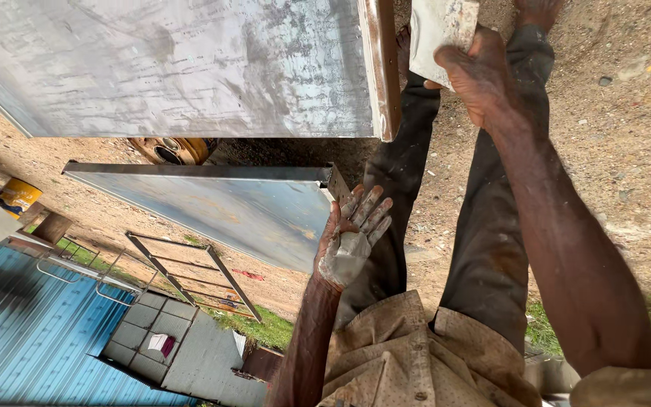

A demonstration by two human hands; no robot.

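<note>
My right hand (480, 71) reaches out past my knees and is closed on a flat whitish block (438, 30) smeared with paste, just right of the rusty edge of a large grey metal panel (175, 68). My left hand (352, 237) is held up with fingers spread and holds nothing. Its palm is coated in grey paste, and it hovers beside the corner of a second, lower metal sheet (227, 211). My dark trousers (484, 241) and tan shirt (401, 354) fill the lower middle.
Bare sandy ground with small stones lies around my legs. A metal frame (182, 271) rests on the dirt at left. A yellow bucket (16, 196), a blue corrugated sheet (24, 339), a round rusty part (171, 149) and grass patches (265, 328) are also there.
</note>
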